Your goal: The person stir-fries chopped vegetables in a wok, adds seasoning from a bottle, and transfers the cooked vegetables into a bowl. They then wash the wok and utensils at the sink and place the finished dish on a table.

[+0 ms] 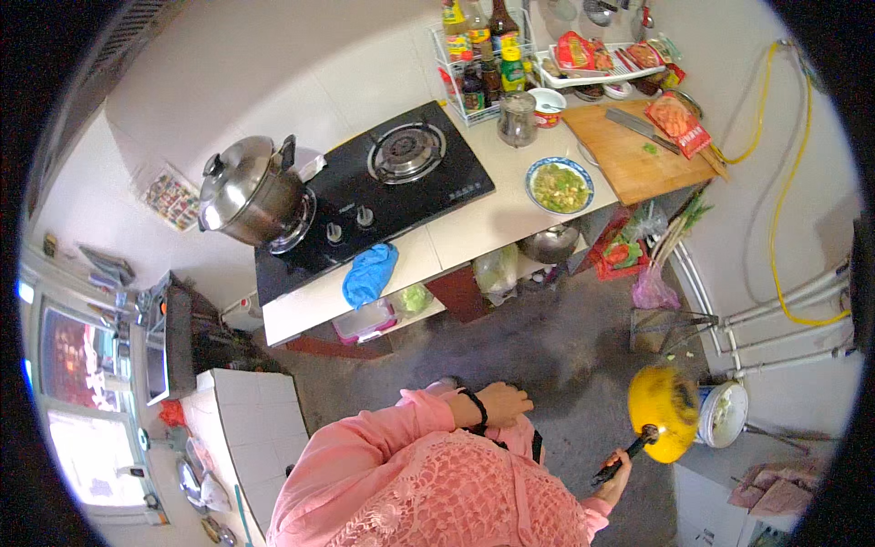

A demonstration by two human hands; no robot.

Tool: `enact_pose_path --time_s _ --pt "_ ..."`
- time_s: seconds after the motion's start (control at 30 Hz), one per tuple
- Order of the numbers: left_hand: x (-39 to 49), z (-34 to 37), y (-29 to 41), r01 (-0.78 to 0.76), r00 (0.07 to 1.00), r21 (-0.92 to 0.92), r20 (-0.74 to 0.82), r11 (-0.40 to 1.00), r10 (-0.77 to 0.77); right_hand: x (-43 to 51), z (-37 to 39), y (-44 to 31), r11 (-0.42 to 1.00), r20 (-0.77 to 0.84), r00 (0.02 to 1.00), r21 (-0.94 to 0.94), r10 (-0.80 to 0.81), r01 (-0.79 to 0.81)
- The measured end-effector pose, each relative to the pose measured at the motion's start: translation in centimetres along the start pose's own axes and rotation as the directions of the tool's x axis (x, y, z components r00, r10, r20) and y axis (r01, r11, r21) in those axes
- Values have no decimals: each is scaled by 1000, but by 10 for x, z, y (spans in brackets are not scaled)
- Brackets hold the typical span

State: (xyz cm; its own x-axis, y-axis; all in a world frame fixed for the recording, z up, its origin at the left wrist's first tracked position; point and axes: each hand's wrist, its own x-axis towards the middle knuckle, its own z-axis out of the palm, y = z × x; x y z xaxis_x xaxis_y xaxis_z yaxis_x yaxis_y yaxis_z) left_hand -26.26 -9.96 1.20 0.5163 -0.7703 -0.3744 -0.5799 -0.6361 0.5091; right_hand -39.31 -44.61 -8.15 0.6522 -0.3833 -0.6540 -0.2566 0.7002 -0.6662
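Observation:
My right hand (614, 474) is closed around the black handle of a yellow wok (657, 403) at the lower right. The wok is tilted on its side, its dark-stained outer surface facing me, next to a white bucket (726, 414) with scraps inside. Whether the two touch, I cannot tell. In front of my body hangs my left hand (504, 405), a black band at its wrist, its fingers loosely bent and nothing visible in it. On the counter ahead, a blue-rimmed bowl (560, 186) holds chopped green food.
A black gas stove (410, 198) carries a lidded steel pot (254, 195) on its left burner. A blue cloth (370, 275) lies at the counter's edge. A cleaver (632, 123) rests on the wooden cutting board (615, 161). A metal stool (660, 331) and wall pipes stand right.

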Motion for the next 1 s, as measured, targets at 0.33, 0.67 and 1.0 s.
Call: enact_pose_path --time_s 0.33,0.67,1.0 --pt "-93 -28 -118 446 660 -392 -464 805 -591 -36 55 51 930 35 937 -139 347 -339" --pt "-165 -15 -270 562 41 -629 -628 538 -777 -32 125 7 1000 -78 997 -20 -17 16" --pt "-174 -20 -276 555 33 -695 -531 458 -846 -12 211 18 946 -76 975 -237 210 -222"
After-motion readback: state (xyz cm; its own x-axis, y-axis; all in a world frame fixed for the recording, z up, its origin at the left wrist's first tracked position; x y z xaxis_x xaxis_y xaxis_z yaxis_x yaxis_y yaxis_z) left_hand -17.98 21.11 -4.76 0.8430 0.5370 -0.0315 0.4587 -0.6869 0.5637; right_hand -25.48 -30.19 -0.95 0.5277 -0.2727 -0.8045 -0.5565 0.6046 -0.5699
